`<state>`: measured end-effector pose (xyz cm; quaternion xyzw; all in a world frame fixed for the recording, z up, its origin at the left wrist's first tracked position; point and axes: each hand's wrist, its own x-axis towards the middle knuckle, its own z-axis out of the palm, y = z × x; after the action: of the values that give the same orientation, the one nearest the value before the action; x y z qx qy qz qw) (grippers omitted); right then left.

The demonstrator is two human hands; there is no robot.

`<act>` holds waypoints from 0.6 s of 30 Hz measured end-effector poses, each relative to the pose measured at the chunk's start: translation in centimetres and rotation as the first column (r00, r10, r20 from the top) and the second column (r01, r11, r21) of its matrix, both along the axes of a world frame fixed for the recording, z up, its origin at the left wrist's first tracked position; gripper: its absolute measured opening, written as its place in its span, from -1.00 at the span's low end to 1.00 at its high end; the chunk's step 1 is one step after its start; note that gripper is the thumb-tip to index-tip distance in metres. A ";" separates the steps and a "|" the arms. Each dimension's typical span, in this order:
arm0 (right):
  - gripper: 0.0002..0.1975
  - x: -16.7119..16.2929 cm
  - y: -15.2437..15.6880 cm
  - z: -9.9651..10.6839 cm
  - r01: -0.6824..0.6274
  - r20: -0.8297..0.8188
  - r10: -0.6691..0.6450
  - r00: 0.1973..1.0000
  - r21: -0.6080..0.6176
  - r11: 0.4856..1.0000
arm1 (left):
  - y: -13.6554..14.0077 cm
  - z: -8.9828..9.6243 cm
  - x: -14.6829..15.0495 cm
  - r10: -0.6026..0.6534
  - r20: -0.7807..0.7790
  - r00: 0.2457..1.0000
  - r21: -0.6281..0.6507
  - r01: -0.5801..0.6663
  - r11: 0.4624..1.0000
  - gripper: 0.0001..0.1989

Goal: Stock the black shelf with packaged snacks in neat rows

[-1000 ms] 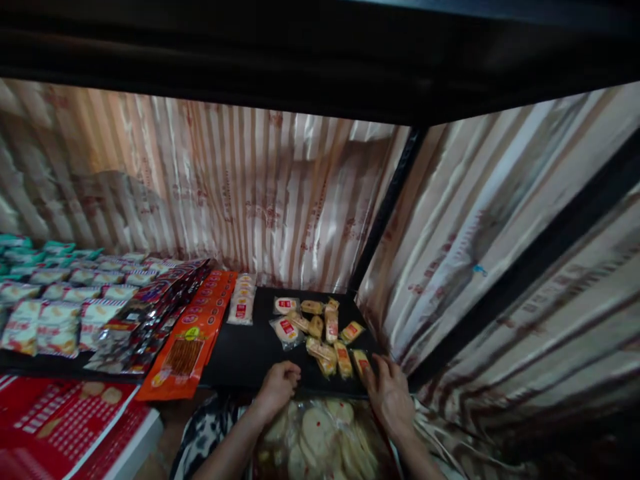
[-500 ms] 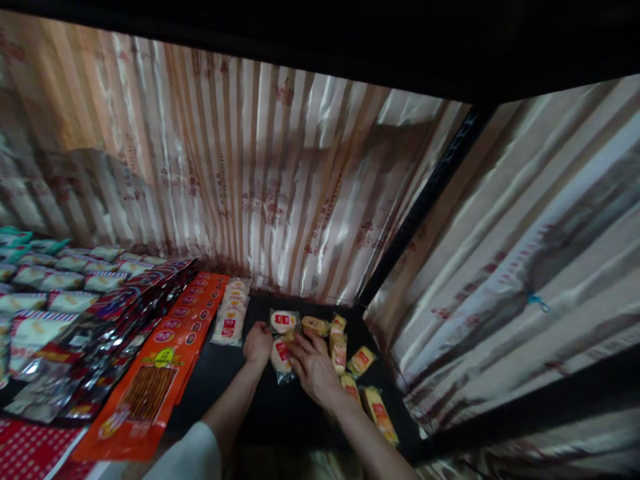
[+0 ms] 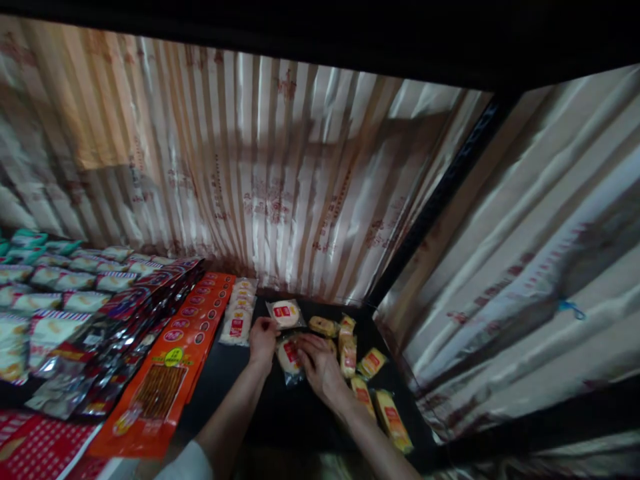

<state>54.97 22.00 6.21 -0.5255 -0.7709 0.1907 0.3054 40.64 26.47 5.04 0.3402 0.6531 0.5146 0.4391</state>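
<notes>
My left hand is closed, its fingertips pinching the left corner of a round white cake in a clear wrapper with a red label. Just in front of that lies a second wrapped round cake, partly covered by my right hand. The right fingers are bent over its right side, gripping it; the thumb is hard to make out. Right of my right hand, several small wrapped yellow cakes are scattered on the black shelf. A row of wrapped white cakes stands left of my left hand.
Orange snack packs overlap at the left, beside dark shiny packs and rows of white snack bags. A striped curtain hangs behind. A black post rises at the corner, and a dark shelf runs overhead.
The far round cake has shifted slightly back and left and turned a little with my left hand at its corner. My right hand stays over the near cake. The view has swung slightly left.
</notes>
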 end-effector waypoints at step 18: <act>-0.78 -8.8 -2.9 -1.0 0.074 -0.643 -0.555 0.527 -0.617 0.784 | -12.0 -1.5 -4.0 0.094 0.290 0.953 -0.046 -0.084 0.995 -0.75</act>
<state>46.22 19.08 5.19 -0.5795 -0.3535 0.5434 0.4938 36.64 14.51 3.59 0.2236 0.6045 0.5673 0.5126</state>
